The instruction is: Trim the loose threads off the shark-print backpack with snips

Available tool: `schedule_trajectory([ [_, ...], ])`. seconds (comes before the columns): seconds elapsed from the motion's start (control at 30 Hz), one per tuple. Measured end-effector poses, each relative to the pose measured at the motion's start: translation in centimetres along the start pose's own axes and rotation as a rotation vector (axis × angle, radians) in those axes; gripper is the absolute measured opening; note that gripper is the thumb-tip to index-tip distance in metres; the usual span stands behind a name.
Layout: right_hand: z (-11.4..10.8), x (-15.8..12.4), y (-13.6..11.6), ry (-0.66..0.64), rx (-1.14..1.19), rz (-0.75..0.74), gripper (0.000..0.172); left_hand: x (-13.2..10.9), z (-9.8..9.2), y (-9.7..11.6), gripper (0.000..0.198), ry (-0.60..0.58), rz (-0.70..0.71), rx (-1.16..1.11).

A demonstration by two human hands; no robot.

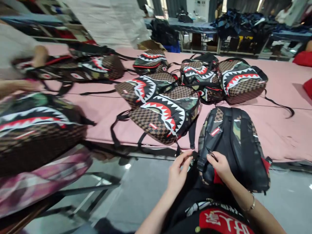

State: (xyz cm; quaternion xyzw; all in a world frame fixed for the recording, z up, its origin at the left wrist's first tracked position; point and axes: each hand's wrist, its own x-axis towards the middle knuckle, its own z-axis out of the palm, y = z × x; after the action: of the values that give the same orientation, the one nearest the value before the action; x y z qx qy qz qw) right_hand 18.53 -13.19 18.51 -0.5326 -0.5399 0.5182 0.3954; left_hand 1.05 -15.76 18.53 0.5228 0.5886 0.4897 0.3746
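Note:
A backpack (234, 146) with black straps, camouflage and checker panels lies back-side up against the table edge in front of me. My left hand (177, 174) pinches a black strap end near its lower left corner. My right hand (219, 164) is closed on a small dark tool, its tip resting on the backpack's shoulder strap. A shark-mouth backpack (165, 117) lies just beyond my hands on the pink table (280, 130).
Several more shark-mouth backpacks (241, 81) cover the pink table. At left another person's arm (21, 85) handles a blurred backpack (36, 130). A metal rack (97, 188) stands on the grey floor. Tables with dark bags stand at the back.

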Motion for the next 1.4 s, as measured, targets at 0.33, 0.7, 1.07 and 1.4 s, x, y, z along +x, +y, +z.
schedule_trajectory([
  [0.33, 0.4, -0.1, 1.3, 0.064, -0.059, 0.003, 0.032, -0.8, 2.5, 0.9, 0.02, -0.157, 0.101, 0.201],
  [0.7, -0.1, -0.4, 0.7, 0.109, -0.208, -0.065, 0.028, 1.2, 3.6, 0.4, 0.012, -0.221, -0.161, 0.005],
  [1.07, -0.5, -0.1, 1.2, 0.085, -0.101, -0.02, 0.032, -0.3, 3.9, 0.3, 0.035, -0.108, -0.346, -0.411],
  [1.4, -0.3, -0.1, -0.8, 0.102, -0.121, -0.092, 0.028, -1.8, 2.7, 1.3, 0.037, -0.133, 0.075, 0.281],
])
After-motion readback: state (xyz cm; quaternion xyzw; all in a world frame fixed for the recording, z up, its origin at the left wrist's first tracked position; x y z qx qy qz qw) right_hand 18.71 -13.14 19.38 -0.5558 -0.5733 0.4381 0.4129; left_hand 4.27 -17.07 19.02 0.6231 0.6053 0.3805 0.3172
